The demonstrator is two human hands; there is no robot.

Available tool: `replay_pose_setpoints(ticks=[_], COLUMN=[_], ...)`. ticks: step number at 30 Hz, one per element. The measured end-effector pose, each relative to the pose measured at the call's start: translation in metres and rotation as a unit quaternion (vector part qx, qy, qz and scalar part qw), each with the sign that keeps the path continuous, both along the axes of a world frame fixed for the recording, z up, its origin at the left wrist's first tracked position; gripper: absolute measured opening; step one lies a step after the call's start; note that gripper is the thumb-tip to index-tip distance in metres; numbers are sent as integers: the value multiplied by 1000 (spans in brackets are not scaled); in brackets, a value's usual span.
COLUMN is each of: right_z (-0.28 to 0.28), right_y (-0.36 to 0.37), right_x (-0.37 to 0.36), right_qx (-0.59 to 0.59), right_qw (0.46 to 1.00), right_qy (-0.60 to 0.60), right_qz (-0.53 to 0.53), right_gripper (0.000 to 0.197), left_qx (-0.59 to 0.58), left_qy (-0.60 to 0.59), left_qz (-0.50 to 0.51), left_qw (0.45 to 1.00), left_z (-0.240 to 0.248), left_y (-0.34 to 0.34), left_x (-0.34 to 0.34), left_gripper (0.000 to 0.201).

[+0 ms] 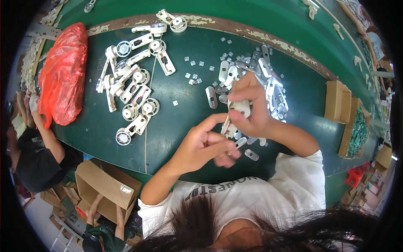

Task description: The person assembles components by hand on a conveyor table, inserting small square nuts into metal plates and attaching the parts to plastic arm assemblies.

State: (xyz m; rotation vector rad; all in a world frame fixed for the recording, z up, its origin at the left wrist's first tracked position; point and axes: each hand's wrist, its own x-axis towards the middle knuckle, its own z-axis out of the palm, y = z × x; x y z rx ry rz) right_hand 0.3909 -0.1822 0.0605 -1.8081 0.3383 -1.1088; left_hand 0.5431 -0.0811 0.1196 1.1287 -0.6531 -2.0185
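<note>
My right hand (254, 105) is closed round the round head of a small white fan (241, 106), with its handle angled down toward my other hand. My left hand (205, 145) is curled, its index finger against the fan's handle. A small oval cover piece (240, 143) shows by the left fingertips; whether they pinch it or it lies behind them I cannot tell. Beyond the right hand spreads a pile of glossy oval covers (275, 94) with small clear square pieces (201, 63) scattered around. On the left lies a heap of white fan bodies (140, 77).
A red plastic bag (65, 75) lies on the green table (168, 126) at the far left. Cardboard boxes (337, 102) stand at the right, one with green bits. At lower left, another person's arms reach into an open carton (100, 178). A raised ledge (210, 21) borders the far side.
</note>
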Motion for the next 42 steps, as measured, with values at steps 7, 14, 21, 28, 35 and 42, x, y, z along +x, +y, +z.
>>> replay_pose_setpoints(ticks=[7, 14, 21, 28, 35, 42], right_z=[3, 4, -1, 38, 21, 4], right_y=[0, 5, 3, -19, -24, -6], right_x=[-1, -1, 6, -12, -20, -22], right_qx=[-4, 77, 51, 372, 378, 370], right_qw=[1000, 996, 998, 896, 879, 899], right_qy=[16, 36, -15, 131, 125, 55], right_qz=[15, 28, 36, 204, 263, 229], right_gripper=[33, 27, 27, 48, 28, 27], left_qx=[-195, -324, -312, -314, -176, -174], left_qy=[-209, -271, -268, -257, -172, -168], left_qz=[-37, -59, -71, 30, 24, 2], left_qw=[958, 904, 909, 914, 969, 970], left_z=[-21, -21, -22, -41, -36, -45], left_y=[-1, 3, 7, 3, 15, 15], left_x=[2, 3, 3, -2, -4, -9], left_gripper=[34, 30, 30, 31, 33, 34])
